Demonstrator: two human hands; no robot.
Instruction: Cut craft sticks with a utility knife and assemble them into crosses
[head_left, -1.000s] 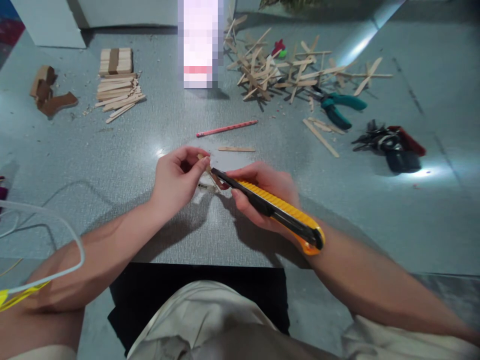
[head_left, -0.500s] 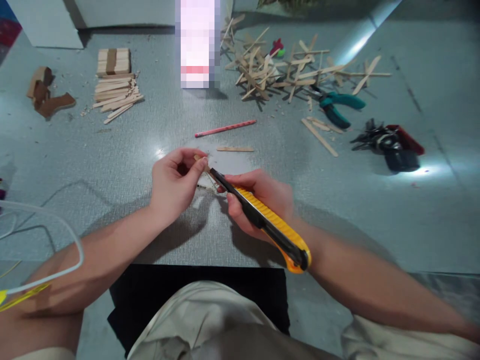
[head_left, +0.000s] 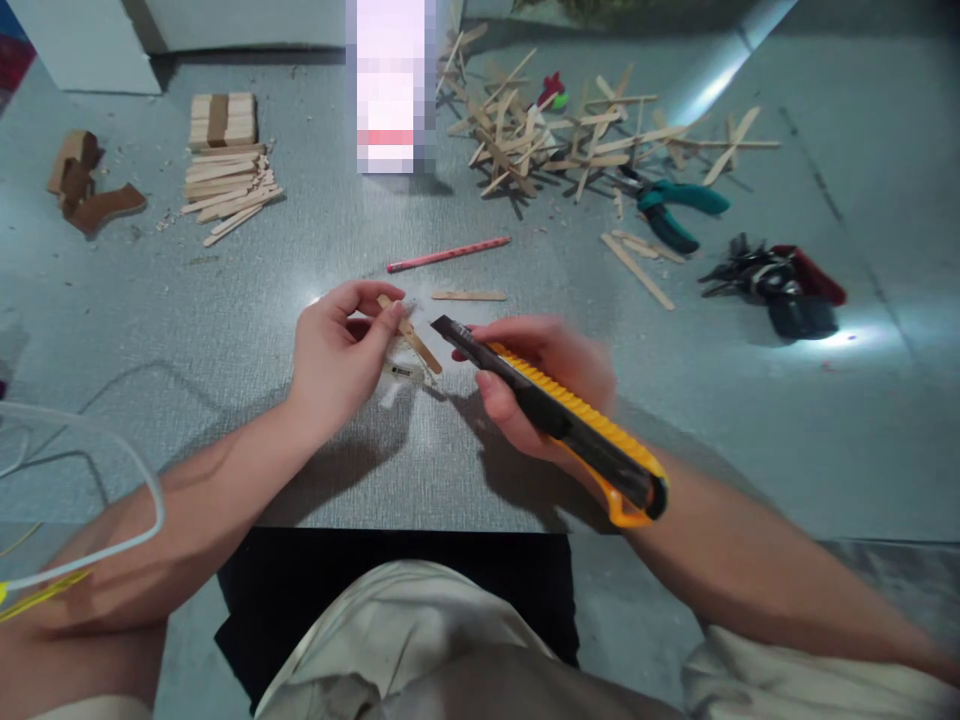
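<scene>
Between thumb and fingers, my left hand (head_left: 345, 345) pinches a wooden craft stick (head_left: 420, 346) that slants down to the right. My right hand (head_left: 536, 385) is wrapped round a yellow and black utility knife (head_left: 559, 415), whose blade end points up and left, a short gap from the stick. Under the stick lie a small labelled white item (head_left: 403, 372) and thin scraps, partly hidden. Another craft stick (head_left: 469, 296) lies flat just beyond my hands, with a red pencil (head_left: 448, 254) behind it.
A bundle of craft sticks (head_left: 219, 120) and a loose pile (head_left: 229, 185) sit back left, beside torn brown cardboard (head_left: 94, 190). Back right are a tangle of joined sticks (head_left: 517, 140), teal-handled pliers (head_left: 679, 210) and a black and red item (head_left: 802, 300). A white cable (head_left: 154, 490) loops at left.
My right hand has drawn the knife right and away from the craft stick. More of the stick now shows, and my left hand has shifted slightly left.
</scene>
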